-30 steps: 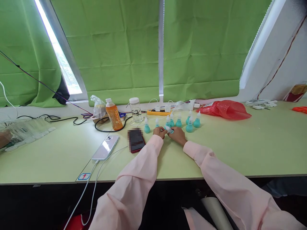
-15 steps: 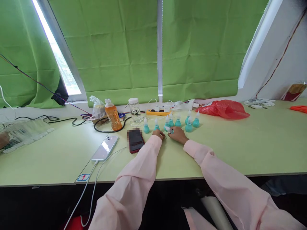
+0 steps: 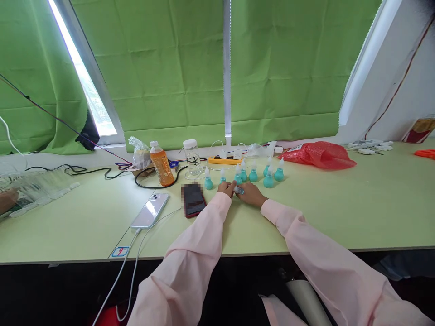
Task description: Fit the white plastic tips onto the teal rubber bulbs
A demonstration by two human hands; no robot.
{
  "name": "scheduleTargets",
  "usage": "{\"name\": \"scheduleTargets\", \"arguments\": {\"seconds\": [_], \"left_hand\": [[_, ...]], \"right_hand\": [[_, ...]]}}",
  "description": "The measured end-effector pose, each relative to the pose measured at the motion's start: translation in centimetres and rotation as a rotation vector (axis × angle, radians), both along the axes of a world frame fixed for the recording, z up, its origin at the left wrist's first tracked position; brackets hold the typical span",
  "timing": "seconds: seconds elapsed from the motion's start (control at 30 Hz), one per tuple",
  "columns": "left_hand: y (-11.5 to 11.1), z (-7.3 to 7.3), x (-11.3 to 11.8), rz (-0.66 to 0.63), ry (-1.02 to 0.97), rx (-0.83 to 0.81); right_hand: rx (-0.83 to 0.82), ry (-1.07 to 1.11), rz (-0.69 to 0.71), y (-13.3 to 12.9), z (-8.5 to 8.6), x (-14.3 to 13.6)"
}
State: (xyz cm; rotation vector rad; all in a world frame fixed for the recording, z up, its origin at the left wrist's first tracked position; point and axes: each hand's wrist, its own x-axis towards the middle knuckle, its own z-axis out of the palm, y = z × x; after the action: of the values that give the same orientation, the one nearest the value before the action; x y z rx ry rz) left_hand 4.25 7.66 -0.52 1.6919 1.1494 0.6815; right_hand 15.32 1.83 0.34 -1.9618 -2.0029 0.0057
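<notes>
My right hand (image 3: 253, 194) is closed around a nasal aspirator, whose clear nozzle (image 3: 239, 190) points left out of the fingers; its bulb is hidden in the hand. My left hand (image 3: 227, 188) has its fingers pinched at the tip of that nozzle, so the two hands meet just above the table. Right behind them stand several teal bulb nasal aspirators with clear pointed tips, one of them (image 3: 253, 175) by my right knuckles. Another aspirator (image 3: 208, 181) stands left of my left hand, and one (image 3: 279, 173) is at the right end.
A dark phone (image 3: 194, 203) and a charging white phone (image 3: 150, 211) lie to the left. Behind them stand an orange drink bottle (image 3: 161, 166) and a clear jar (image 3: 193, 158). A yellow power strip (image 3: 217, 160), red plastic bag (image 3: 317, 156) and another person's hand (image 3: 8, 199) are also there.
My left hand has come slightly right and up from the table, and its fingers now meet the nozzle. The nozzle in my right hand has tipped lower.
</notes>
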Motion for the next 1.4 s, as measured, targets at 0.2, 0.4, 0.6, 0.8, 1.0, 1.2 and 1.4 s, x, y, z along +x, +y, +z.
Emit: {"name": "scheduleTargets", "arguments": {"seconds": [0.2,0.4,0.6,0.8,1.0,1.2,1.4], "left_hand": [[0.0,0.5,0.2,0.043,-0.075,-0.05],[0.2,1.4,-0.3,0.114,-0.138,0.059],[0.0,1.6,-0.8,0.212,-0.168,0.333],[-0.4,0.6,-0.3,0.013,-0.001,0.388],[-0.8,-0.4,0.2,-0.162,0.225,0.338],[-1.6,0.4,-0.2,-0.13,0.272,0.414],[-1.8,1.4,-0.6,-0.094,0.225,0.51]], "right_hand": [[0.053,0.024,0.033,0.0,-0.1,0.1],[0.181,0.072,-0.052,0.4,-0.2,0.5],[0.301,0.125,-0.181,0.8,0.2,1.7],[0.322,0.154,-0.192,1.1,0.2,2.3],[0.17,0.147,-0.006,1.2,-0.5,1.9],[0.081,0.13,0.084,1.1,-0.4,1.7],[0.1,0.12,0.092,0.4,0.2,1.0]]}}
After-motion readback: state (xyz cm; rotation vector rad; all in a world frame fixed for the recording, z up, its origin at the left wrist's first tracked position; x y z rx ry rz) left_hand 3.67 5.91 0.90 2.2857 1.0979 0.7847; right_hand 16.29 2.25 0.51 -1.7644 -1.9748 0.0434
